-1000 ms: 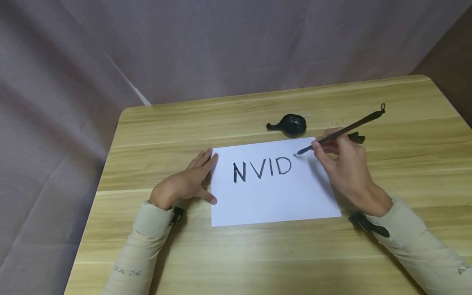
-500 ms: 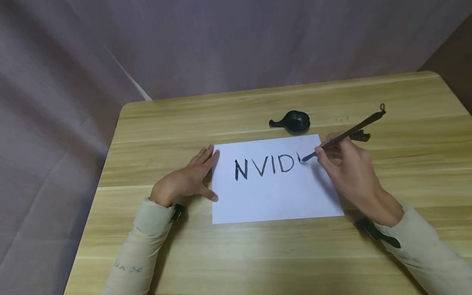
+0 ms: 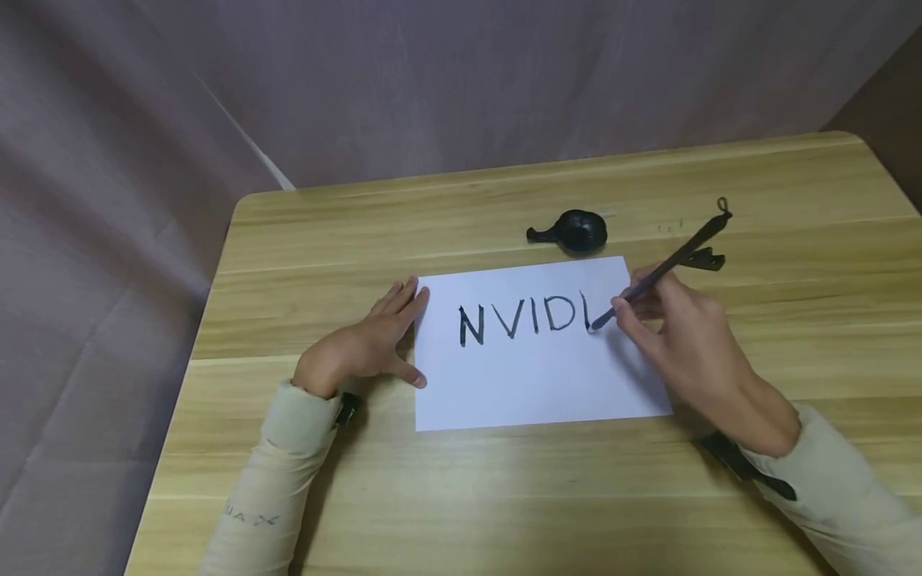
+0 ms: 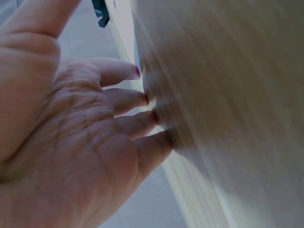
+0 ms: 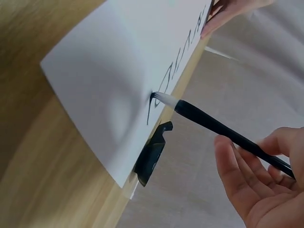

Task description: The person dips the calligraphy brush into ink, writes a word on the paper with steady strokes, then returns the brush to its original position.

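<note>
A white sheet of paper (image 3: 533, 384) lies on the table, bearing the black letters N, V, I, D and a further upright stroke. My right hand (image 3: 691, 344) pinches a dark-handled writing brush (image 3: 670, 260) slanting up to the right. In the right wrist view the brush (image 5: 209, 122) has white bristles with an inked tip, touching the paper at the end of the last stroke. My left hand (image 3: 363, 352) rests at the paper's left edge, fingers spread, thumb on the sheet. The left wrist view shows the fingertips of that hand (image 4: 80, 123) against the tabletop.
A black gourd-shaped dish (image 3: 579, 232) sits just beyond the paper's top edge. Another small dark object (image 3: 706, 259) lies behind my right hand, partly hidden. The wooden table (image 3: 504, 496) has a grey curtain (image 3: 461, 88) along its far side.
My right hand has drawn the brush downward, leaving a new upright stroke right of the D. The left hand keeps its place on the sheet. The view has shifted slightly.
</note>
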Demonstrator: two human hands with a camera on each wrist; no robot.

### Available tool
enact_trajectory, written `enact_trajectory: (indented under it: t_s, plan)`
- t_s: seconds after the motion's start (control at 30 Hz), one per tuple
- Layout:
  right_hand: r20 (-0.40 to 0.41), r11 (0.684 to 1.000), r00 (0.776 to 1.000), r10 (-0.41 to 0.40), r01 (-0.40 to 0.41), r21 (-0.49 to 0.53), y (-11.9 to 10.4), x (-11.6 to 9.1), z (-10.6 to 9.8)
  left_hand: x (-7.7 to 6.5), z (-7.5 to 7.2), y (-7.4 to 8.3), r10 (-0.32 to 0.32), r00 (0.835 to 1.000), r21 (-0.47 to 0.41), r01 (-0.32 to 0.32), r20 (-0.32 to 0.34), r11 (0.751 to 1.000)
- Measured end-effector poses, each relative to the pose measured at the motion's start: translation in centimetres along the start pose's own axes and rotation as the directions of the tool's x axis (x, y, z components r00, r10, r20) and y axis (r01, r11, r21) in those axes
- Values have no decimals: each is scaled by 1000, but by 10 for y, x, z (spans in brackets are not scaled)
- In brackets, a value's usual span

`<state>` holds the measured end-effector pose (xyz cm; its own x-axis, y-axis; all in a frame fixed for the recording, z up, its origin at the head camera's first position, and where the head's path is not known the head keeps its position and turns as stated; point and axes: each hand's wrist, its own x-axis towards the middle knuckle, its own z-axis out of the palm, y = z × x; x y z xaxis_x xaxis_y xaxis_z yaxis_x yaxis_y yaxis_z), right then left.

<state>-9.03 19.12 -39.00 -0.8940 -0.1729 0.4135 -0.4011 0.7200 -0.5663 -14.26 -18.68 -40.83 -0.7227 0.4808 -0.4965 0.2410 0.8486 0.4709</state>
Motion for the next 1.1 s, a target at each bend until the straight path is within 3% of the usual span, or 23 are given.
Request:
enact_trajectory:
  t_s: [0.4,0.73,0.93,1.1]
  plan:
    - [130,997,989,77,-75,-19,-5,6,-4,-1,0,1,-5,1000,10,5,4,1000]
    - [93,998,994,57,-53,-44,0,10,-9,0,1,1,-9,1000,12,9,6,1000]
    - [74,995,993,90,-87,-49,3,11,-13,-1,0,1,-8,1000,1,8,11,1000]
    - [17,996,997,78,-77,-40,5,14,-17,-1,0,0,-1,1000,1,1,5,1000]
